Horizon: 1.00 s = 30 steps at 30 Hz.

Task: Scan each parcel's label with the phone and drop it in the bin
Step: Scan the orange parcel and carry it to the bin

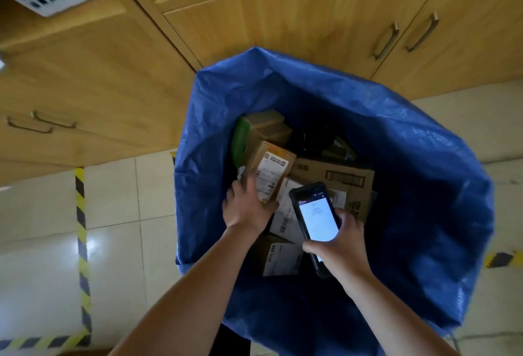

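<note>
L hand [246,208] grips a small brown parcel [280,154] by its near end, inside the mouth of the blue bin [424,171], label [267,174] facing up. R hand [339,242] is wrapped round the phone [318,215], also over the bin, just right of the parcel, screen lit. Other boxes [339,174] lie deeper in the bin. Prob. scan step. Next: aim phone's top end at the label, check it reads, then L hand lets go so the parcel drops onto the pile.
</note>
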Each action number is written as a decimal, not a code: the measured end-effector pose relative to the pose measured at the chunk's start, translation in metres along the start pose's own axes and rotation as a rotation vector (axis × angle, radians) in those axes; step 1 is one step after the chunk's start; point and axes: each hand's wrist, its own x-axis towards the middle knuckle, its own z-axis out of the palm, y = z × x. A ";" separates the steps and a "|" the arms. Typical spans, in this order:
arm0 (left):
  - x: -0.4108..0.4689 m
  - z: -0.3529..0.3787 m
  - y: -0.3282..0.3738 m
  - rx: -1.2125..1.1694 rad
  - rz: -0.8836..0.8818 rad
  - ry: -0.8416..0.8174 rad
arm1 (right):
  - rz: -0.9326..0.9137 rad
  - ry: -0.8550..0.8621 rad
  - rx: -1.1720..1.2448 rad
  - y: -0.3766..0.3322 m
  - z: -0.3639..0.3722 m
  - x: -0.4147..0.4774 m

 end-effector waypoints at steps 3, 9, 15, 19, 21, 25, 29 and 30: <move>-0.021 -0.021 -0.004 -0.029 0.014 0.044 | -0.034 -0.005 -0.027 -0.012 -0.006 -0.019; -0.086 -0.077 -0.036 -0.140 0.035 0.183 | -0.125 -0.024 -0.097 -0.049 -0.018 -0.082; -0.164 -0.122 -0.115 -0.291 -0.050 0.332 | -0.253 -0.029 -0.158 -0.085 0.007 -0.157; -0.239 -0.145 -0.202 -0.398 -0.110 0.406 | -0.390 -0.090 -0.278 -0.107 0.056 -0.232; -0.288 -0.150 -0.252 -0.469 -0.150 0.442 | -0.490 -0.141 -0.334 -0.110 0.088 -0.279; -0.399 -0.138 -0.355 -0.501 -0.268 0.518 | -0.689 -0.275 -0.484 -0.105 0.158 -0.379; -0.508 -0.120 -0.443 -0.536 -0.435 0.620 | -0.848 -0.431 -0.606 -0.095 0.233 -0.474; -0.532 -0.115 -0.462 -0.559 -0.479 0.655 | -0.886 -0.475 -0.637 -0.092 0.252 -0.495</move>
